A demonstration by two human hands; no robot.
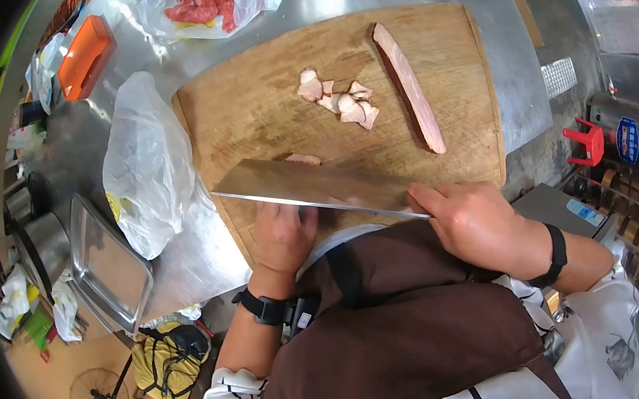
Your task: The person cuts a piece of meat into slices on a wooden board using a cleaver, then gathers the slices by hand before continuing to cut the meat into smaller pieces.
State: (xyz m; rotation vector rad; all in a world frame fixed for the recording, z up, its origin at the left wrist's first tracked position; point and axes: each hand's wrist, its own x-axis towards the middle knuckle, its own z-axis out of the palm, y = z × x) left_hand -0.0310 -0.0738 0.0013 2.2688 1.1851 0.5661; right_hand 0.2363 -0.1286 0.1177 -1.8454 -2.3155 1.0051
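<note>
Meat piece [303,159] lies at eight o'clock on the board [245,101], partly behind the cleaver [318,188] your right hand [470,218] grips. Whether your left hand [285,239] grasps anything, I can't tell; the blade hides its fingertips. Cut pieces [358,111] at twelve and the long strip [410,90] at two probably sit clear of the edge deliberately.

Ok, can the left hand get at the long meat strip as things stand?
Probably not directly: the knife, held in the right hand, crosses over the left hand in this view, between it and the long meat strip. The strip itself lies uncovered on the cutting board.
</note>
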